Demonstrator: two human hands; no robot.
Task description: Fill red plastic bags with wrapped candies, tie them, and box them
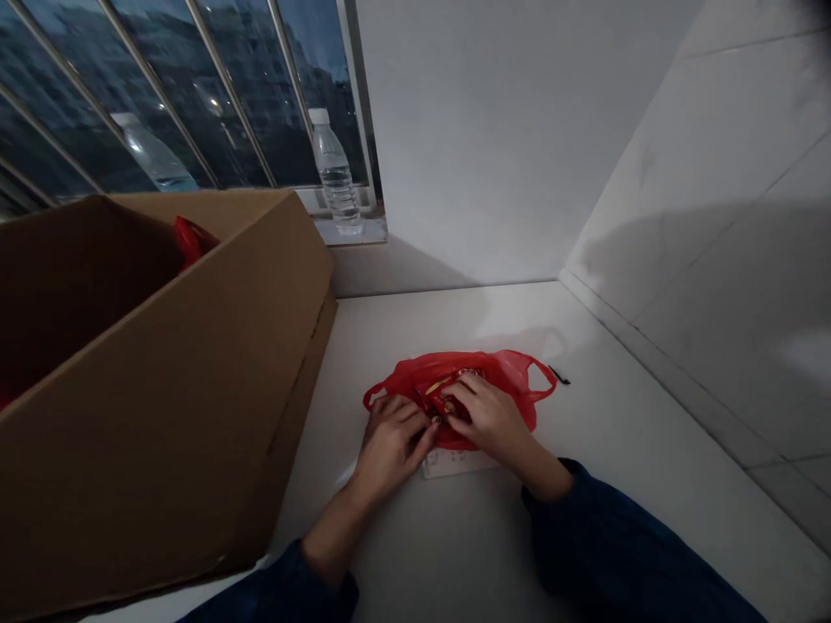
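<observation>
Worn items: one long-sleeved garment of dark navy fabric, soft and loose in appearance. The left sleeve [279, 588] and right sleeve [584, 536] match in colour and cloth. Each cuff stops short of the wrist, leaving the left forearm [331, 545] and right forearm [542, 467] uncovered. The left hand [393, 446] and right hand [490, 418] are bare.

White counter [415, 324] runs up to a plain white wall [480, 130], with large white wall tiles [714, 285] on the right. Barred window [195, 95] back left, steel bars [227, 86] angled across the glass, tower blocks [260, 112] outside under dusky blue light. Plastic water bottle [334, 169] upright on the sill [351, 231], second bottle [156, 156] further left. Cardboard box [195, 363] on counter, left. Room light dim, soft shadows on wall.
</observation>
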